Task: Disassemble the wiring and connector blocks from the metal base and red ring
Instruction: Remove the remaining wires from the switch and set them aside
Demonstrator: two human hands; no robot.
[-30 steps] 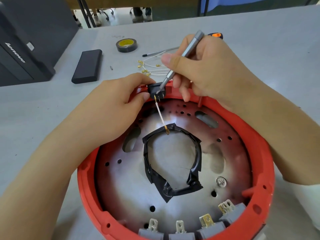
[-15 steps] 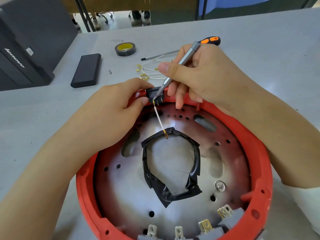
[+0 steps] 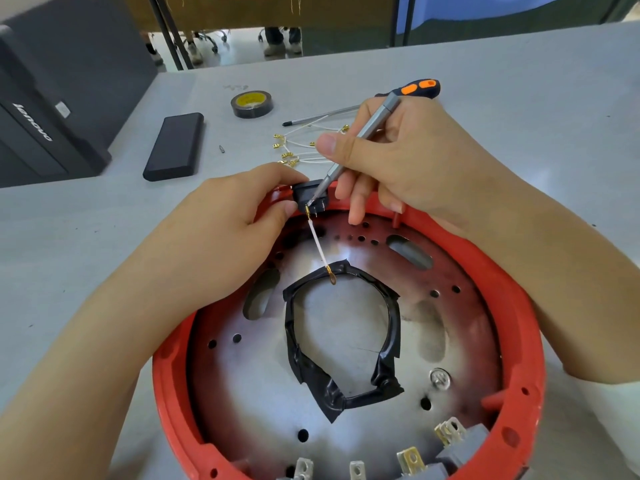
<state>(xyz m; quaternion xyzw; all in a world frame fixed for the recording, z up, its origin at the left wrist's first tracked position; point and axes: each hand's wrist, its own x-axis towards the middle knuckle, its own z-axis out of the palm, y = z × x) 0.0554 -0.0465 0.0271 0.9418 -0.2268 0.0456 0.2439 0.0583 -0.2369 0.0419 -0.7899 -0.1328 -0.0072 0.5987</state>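
A red ring [image 3: 516, 303] surrounds a round metal base [image 3: 242, 382] with black tape [image 3: 346, 393] around its centre opening. My left hand [image 3: 214, 244] pinches a small black connector block [image 3: 304, 194] at the ring's far rim. My right hand [image 3: 401, 157] grips a thin grey screwdriver [image 3: 360, 136] whose tip touches the block's terminal. A short white wire [image 3: 318, 245] with a gold lug hangs from that terminal down to the tape. Several grey connector blocks [image 3: 460, 448] with metal tabs sit along the near rim.
Loose white wires with gold terminals [image 3: 294, 147] lie on the grey table behind the ring. An orange-and-black screwdriver [image 3: 419, 88], a tape roll [image 3: 251, 103], a black flat case [image 3: 176, 145] and a black computer tower [image 3: 52, 98] stand farther back and left.
Both hands keep their holds. The screwdriver tip has slid slightly lower on the black block toward the wire's terminal.
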